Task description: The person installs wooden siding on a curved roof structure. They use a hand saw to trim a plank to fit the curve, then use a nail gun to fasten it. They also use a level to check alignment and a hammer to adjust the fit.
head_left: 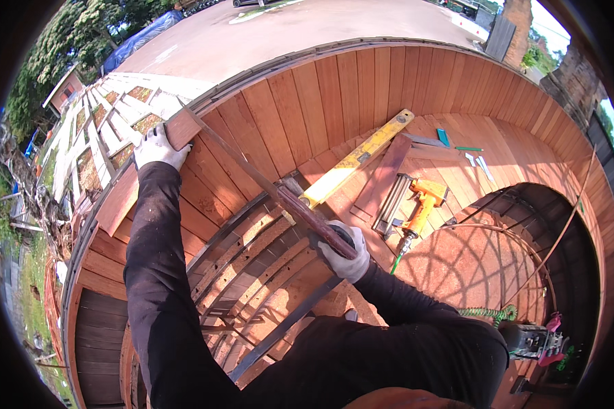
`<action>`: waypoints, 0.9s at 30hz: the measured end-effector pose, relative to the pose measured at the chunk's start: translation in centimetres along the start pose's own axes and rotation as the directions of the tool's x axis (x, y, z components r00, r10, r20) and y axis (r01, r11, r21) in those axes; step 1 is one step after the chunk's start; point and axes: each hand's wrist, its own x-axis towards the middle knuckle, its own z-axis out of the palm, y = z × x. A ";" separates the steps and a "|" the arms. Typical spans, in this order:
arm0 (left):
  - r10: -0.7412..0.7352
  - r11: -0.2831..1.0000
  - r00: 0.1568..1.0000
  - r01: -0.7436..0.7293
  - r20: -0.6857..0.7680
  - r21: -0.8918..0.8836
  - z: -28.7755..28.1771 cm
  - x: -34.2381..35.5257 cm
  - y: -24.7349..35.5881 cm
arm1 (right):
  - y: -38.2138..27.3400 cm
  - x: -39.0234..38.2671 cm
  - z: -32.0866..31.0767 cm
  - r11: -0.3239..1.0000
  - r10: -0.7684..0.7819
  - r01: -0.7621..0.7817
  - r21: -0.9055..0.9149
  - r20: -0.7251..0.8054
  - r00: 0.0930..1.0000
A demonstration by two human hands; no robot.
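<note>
The curved wall (310, 91) looks mostly clad, the slatted framing (249, 255) below still uncovered, while the left hand (162, 148) has its fingers gripping a short board (183, 130) at the wall's rim and the right hand (351, 258) wraps its own round a long brown bar (310, 218)

Nail gun (426, 201) lying on planked surf. (518, 150), R of loose board (387, 176); level (358, 157) running L of board, near end sitting nr R grip (348, 258). Pencil (469, 148) lying beyond gun. Wall (320, 88) curving behind level, L grip (160, 148) sitting at its L rim.
</note>
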 end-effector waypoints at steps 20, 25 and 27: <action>0.004 1.000 0.998 -0.004 -0.062 -0.008 0.7 0.7 0.0 | -1.8 3.9 2.6 0.941 -0.301 0.261 -0.215 -0.178 0.937; 0.020 0.999 0.998 -0.022 -0.051 -0.031 1.0 0.6 -0.4 | -1.7 1.9 2.2 0.944 -0.279 0.241 -0.224 -0.156 0.948; 0.024 0.999 0.998 -0.026 -0.055 -0.023 1.1 0.5 -0.6 | -0.7 -1.8 -0.4 0.999 -0.010 0.010 -0.054 -0.003 1.000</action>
